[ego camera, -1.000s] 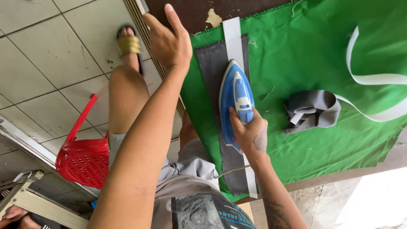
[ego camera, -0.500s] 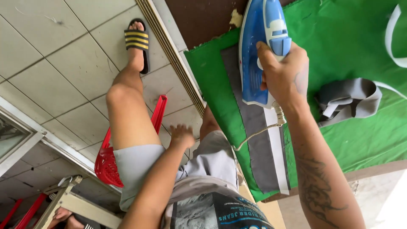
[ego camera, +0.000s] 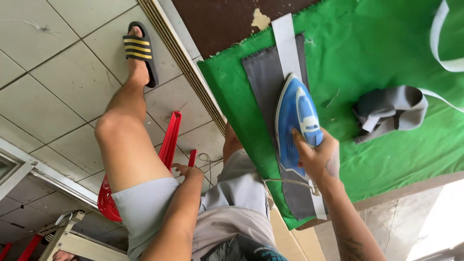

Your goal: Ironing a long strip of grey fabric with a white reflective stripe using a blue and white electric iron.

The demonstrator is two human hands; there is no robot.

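My right hand (ego camera: 316, 159) grips the handle of a blue and white steam iron (ego camera: 295, 121). The iron rests flat on a long grey fabric strip (ego camera: 266, 82) with a white band (ego camera: 286, 43) along one side. The strip lies on a green cloth (ego camera: 382, 159) that covers the table. My left hand (ego camera: 186, 170) hangs off the table beside my grey shorts, close to a red plastic basket (ego camera: 166, 145), and holds nothing.
A crumpled grey fabric piece (ego camera: 389, 111) with a white ribbon (ego camera: 442, 48) lies to the right on the green cloth. The iron's cord (ego camera: 290, 182) runs by my wrist. Below are floor tiles, my foot in a striped black sandal (ego camera: 140, 50), and a metal frame (ego camera: 72, 237).
The iron has slid back along the grey strip toward me. My left hand left the strip a second ago and has stayed low beside my lap since.
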